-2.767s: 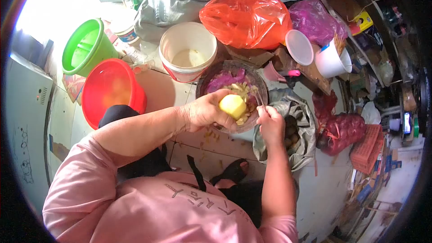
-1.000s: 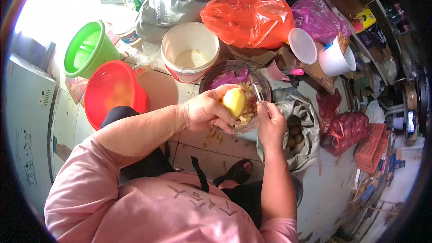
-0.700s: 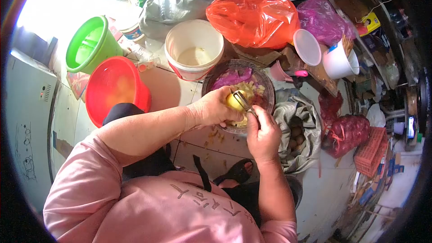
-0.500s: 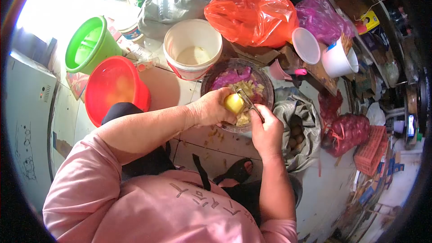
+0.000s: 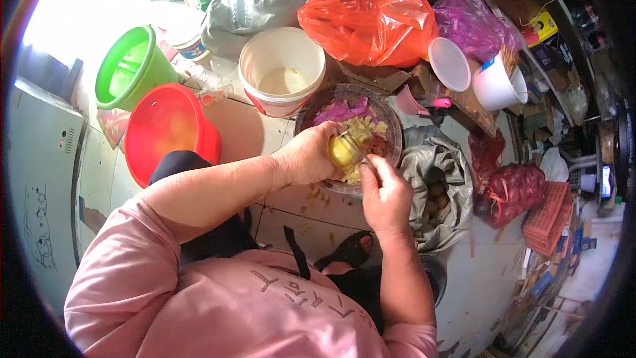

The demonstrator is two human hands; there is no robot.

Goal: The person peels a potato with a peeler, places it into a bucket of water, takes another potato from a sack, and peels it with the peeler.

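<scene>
My left hand (image 5: 310,158) is closed around a yellow, mostly peeled potato (image 5: 340,152). In my right hand (image 5: 388,197) is a peeler (image 5: 358,150), its metal head against the potato's right side; motion blurs it a little. Both hands are over a dark round basin (image 5: 395,118), which holds pale peelings (image 5: 362,128) and a purple piece of plastic (image 5: 341,110). Right of the basin, a grey sack (image 5: 452,217) gapes and shows several brown potatoes (image 5: 436,200).
On the left stand a red bucket (image 5: 211,134) with pale pieces in liquid and a green bucket (image 5: 161,66). A white bucket (image 5: 281,50) is behind the basin, near an orange bag (image 5: 371,16). A red net sack (image 5: 513,195) and crate (image 5: 547,220) lie right. Scraps litter the tiles (image 5: 271,229).
My right hand has moved slightly left and down, drawing the peeler along the potato towards me. The potato has tilted a little in my left hand.
</scene>
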